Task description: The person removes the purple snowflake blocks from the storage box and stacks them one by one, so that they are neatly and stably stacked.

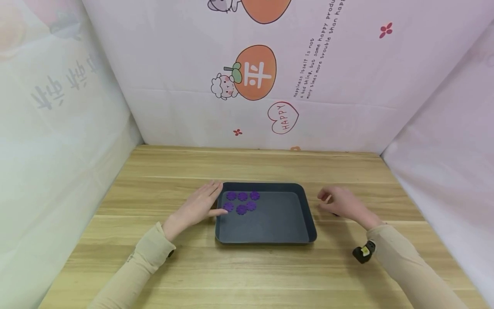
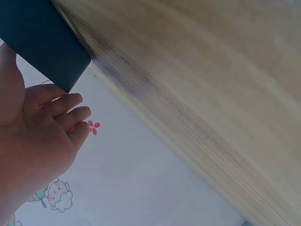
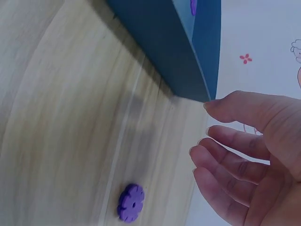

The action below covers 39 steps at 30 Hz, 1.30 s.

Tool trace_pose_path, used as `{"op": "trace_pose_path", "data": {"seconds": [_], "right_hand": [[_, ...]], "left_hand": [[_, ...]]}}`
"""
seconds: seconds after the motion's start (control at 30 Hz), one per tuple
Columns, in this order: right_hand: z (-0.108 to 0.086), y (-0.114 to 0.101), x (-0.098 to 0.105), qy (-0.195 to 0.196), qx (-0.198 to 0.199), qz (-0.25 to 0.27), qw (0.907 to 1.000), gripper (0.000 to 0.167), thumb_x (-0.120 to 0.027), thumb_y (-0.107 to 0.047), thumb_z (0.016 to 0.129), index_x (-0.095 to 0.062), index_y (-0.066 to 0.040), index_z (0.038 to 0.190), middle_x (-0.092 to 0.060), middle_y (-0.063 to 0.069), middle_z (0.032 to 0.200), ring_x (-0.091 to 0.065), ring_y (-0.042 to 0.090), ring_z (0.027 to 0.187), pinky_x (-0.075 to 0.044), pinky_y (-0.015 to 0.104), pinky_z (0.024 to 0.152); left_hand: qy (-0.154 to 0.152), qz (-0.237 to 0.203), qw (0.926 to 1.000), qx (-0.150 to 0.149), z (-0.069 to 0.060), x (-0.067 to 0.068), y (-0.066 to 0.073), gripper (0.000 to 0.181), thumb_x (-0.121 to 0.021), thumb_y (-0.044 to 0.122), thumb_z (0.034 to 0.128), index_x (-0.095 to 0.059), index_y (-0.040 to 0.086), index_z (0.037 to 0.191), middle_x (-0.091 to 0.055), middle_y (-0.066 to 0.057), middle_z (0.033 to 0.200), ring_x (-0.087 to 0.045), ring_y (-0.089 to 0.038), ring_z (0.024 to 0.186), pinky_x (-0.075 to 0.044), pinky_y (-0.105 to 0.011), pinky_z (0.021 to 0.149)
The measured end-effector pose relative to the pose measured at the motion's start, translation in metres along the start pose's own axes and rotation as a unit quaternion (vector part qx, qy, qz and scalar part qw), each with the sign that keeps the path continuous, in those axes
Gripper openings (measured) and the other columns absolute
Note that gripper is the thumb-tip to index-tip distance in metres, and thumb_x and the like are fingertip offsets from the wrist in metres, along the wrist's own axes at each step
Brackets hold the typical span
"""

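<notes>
A dark grey rectangular tray (image 1: 266, 231) lies on the table, with several purple notched discs (image 1: 242, 196) in its far left part. My left hand (image 1: 198, 206) is at the tray's left wall, fingers straight and thumb reaching over the rim. The left wrist view shows that hand (image 2: 42, 122) beside a tray corner (image 2: 56, 52). To the right of the tray, my right hand (image 1: 343, 205) hovers with loosely bent fingers and holds nothing. Below it, one more purple notched disc (image 3: 130, 203) with a small centre hole rests on the table, mostly hidden in the head view.
The wooden table (image 1: 247, 274) extends around the tray on all sides. White printed cloth (image 1: 185, 116) hangs behind it, with more cloth at the left and right. A dark wrist device (image 1: 363, 252) is strapped at the right sleeve.
</notes>
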State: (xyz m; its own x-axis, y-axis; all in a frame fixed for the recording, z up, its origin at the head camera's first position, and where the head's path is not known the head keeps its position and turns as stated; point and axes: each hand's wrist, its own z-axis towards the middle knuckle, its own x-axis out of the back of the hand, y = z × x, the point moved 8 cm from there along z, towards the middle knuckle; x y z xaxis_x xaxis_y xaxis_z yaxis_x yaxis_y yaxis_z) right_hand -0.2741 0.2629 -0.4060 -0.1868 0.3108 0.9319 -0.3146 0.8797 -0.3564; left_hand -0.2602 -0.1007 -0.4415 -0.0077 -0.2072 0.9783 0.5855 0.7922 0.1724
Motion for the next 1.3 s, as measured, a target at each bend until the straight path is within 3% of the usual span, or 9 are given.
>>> {"op": "trace_pose_path", "data": {"seconds": [0.63, 1.3], "right_hand": [[0.016, -0.033, 0.002, 0.005, 0.036, 0.022, 0.9991, 0.021, -0.073, -0.018, 0.089, -0.07, -0.002, 0.102, -0.073, 0.011, 0.095, -0.07, 0.018, 0.08, -0.059, 0.033, 0.068], [0.044, -0.084, -0.016, 0.0, 0.11, 0.011, 0.9939, 0.022, -0.076, -0.018, 0.086, -0.071, -0.003, 0.101, -0.073, 0.009, 0.092, -0.063, 0.01, 0.076, -0.056, 0.028, 0.069]], "left_hand": [[-0.001, 0.0, 1.0, 0.004, 0.001, 0.001, 0.0, 0.087, -0.062, 0.054, 0.0918, -0.036, -0.006, 0.149, -0.035, -0.025, 0.157, -0.033, -0.041, 0.147, -0.032, -0.053, 0.122], [0.009, 0.008, 0.9999, -0.006, 0.001, 0.001, 0.001, 0.086, -0.064, 0.052, 0.0913, -0.039, -0.007, 0.148, -0.038, -0.026, 0.155, -0.036, -0.042, 0.145, -0.034, -0.054, 0.12]]}}
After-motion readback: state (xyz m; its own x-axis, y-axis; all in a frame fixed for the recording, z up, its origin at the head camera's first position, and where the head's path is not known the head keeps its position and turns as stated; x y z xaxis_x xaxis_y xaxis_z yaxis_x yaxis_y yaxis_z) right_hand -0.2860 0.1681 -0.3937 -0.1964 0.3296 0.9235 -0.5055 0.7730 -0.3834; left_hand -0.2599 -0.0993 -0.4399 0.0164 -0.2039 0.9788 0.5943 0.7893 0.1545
